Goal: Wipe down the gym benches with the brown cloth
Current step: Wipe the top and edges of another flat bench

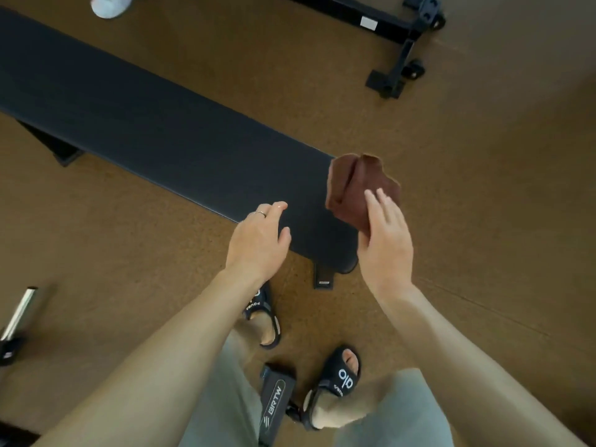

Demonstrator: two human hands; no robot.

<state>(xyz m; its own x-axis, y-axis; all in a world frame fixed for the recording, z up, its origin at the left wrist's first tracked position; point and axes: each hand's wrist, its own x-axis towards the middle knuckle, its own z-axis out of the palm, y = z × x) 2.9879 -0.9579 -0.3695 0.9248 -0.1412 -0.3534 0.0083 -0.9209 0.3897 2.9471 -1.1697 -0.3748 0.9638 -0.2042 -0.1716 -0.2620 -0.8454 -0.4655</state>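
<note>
Fingers (375, 196) of the right hand (385, 233) hold the brown cloth (353, 185) above the surface (145, 124) end; left hand (258, 235) relaxed, empty. Wiping evidently pending: cloth needs lowering flat.

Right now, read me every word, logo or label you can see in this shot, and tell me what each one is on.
"BRTW": white letters on the black strap lying on the floor between the feet.
"alo": white logo on the right sandal.
"FOUEA", roughly; partly hidden and blurred, on the left sandal.
White sticker on the black frame, top right: nothing readable.
Small tag on the bench foot: too small to read.
</note>
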